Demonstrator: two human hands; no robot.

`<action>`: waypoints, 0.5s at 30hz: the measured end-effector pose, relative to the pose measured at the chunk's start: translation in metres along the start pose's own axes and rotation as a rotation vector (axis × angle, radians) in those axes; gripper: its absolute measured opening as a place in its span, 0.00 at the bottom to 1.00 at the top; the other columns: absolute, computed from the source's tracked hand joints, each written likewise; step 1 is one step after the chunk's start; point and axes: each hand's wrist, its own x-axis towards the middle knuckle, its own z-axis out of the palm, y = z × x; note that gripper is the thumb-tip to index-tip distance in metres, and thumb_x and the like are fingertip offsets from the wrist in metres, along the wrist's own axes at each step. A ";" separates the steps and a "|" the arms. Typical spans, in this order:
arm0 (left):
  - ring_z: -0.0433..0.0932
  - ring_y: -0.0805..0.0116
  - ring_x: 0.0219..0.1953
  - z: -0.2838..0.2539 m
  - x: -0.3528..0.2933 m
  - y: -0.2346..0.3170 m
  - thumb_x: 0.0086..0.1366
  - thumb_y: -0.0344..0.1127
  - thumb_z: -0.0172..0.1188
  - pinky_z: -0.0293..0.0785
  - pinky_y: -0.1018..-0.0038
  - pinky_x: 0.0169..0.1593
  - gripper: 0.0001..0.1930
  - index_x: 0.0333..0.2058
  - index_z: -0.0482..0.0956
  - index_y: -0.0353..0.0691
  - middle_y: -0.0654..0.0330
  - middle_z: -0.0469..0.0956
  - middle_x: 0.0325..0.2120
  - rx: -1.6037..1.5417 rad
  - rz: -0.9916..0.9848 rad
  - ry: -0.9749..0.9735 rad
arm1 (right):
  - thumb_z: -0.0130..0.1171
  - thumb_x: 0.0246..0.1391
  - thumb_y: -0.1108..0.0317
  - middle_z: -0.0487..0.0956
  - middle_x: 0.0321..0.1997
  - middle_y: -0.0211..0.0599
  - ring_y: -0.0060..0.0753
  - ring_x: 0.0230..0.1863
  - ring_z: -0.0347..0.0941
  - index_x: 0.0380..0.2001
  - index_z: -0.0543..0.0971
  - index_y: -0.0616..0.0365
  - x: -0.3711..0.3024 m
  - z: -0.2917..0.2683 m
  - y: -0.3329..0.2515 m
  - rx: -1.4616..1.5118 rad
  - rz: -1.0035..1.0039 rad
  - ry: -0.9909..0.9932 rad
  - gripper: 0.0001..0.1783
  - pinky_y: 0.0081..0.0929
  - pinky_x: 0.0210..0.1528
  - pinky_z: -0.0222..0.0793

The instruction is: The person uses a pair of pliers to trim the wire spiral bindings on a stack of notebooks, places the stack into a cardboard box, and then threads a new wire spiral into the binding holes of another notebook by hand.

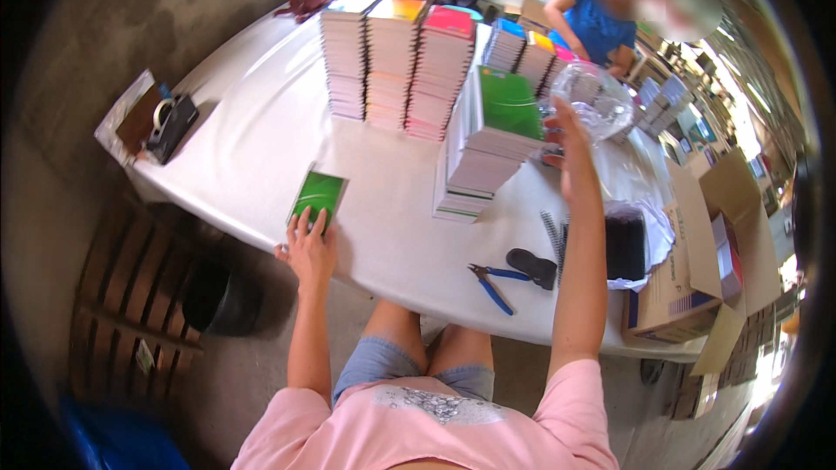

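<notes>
A small green spiral notebook (320,192) lies near the table's front edge, left of the middle. My left hand (311,248) rests on its lower edge, fingers spread flat on the cover. My right hand (572,152) is raised at the right side of a tall stack of notebooks with a green cover on top (509,104). Its fingers are stretched out and nothing shows in them; whether it touches the stack I cannot tell. Just beyond that hand sits a clear crumpled plastic bag (601,97). Blue-handled cutting pliers (495,287) lie beside a black object (532,267) on the white tablecloth.
White (344,61), yellow-topped (394,61) and red-topped (441,70) notebook stacks stand behind. A tape dispenser (172,126) is at the left edge. At right are a black tray (625,245) and an open cardboard box (675,278). A person in blue (601,17) works across the table.
</notes>
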 end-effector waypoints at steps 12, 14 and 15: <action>0.61 0.58 0.59 -0.008 -0.005 -0.009 0.56 0.42 0.59 0.48 0.38 0.50 0.18 0.48 0.77 0.59 0.66 0.69 0.54 -0.084 0.086 0.031 | 0.71 0.40 0.62 0.78 0.39 0.40 0.30 0.35 0.75 0.50 0.70 0.64 -0.010 0.008 -0.021 -0.376 -0.394 0.079 0.34 0.25 0.37 0.70; 0.59 0.55 0.61 -0.014 -0.004 -0.003 0.57 0.44 0.59 0.47 0.38 0.52 0.22 0.52 0.73 0.57 0.62 0.66 0.57 -0.005 0.048 -0.051 | 0.66 0.42 0.74 0.77 0.39 0.41 0.29 0.35 0.75 0.48 0.70 0.63 -0.018 0.014 -0.023 -0.170 -0.581 0.147 0.27 0.25 0.36 0.70; 0.59 0.55 0.61 -0.021 -0.003 0.002 0.57 0.44 0.59 0.47 0.38 0.52 0.22 0.52 0.73 0.57 0.62 0.66 0.57 -0.002 0.053 -0.047 | 0.66 0.42 0.74 0.77 0.39 0.41 0.29 0.35 0.75 0.48 0.70 0.63 -0.029 0.018 -0.032 -0.165 -0.581 0.152 0.27 0.25 0.36 0.70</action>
